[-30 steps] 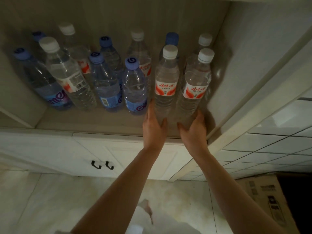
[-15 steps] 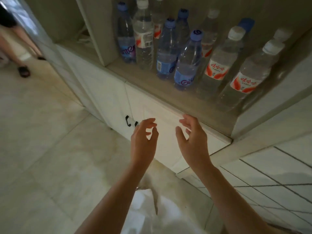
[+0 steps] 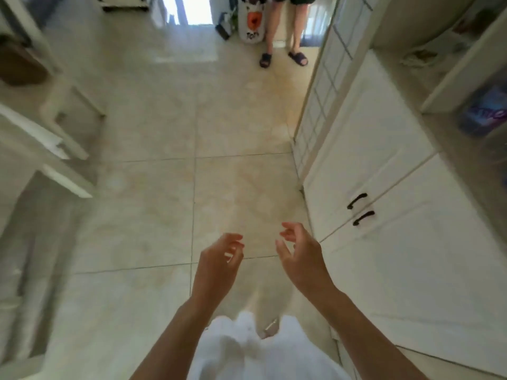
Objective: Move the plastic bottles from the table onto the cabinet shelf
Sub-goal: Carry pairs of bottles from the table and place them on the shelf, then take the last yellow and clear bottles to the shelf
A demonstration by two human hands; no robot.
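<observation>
View swung off shelf to floor | left hand, right hand: fingers loosely curled, empty | bottle blurred, axis unclear

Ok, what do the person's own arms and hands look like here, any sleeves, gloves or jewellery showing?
Both forearms are bare up to the bottom edge of the picture: no sleeves show. The left hand and the right hand wear no gloves, and I see no rings, watch or bracelet, though the frame is slightly blurred. A white garment shows below, between the arms.

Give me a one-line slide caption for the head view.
Both hands empty, left hand and right hand over tiled floor, beside white cabinet.
</observation>
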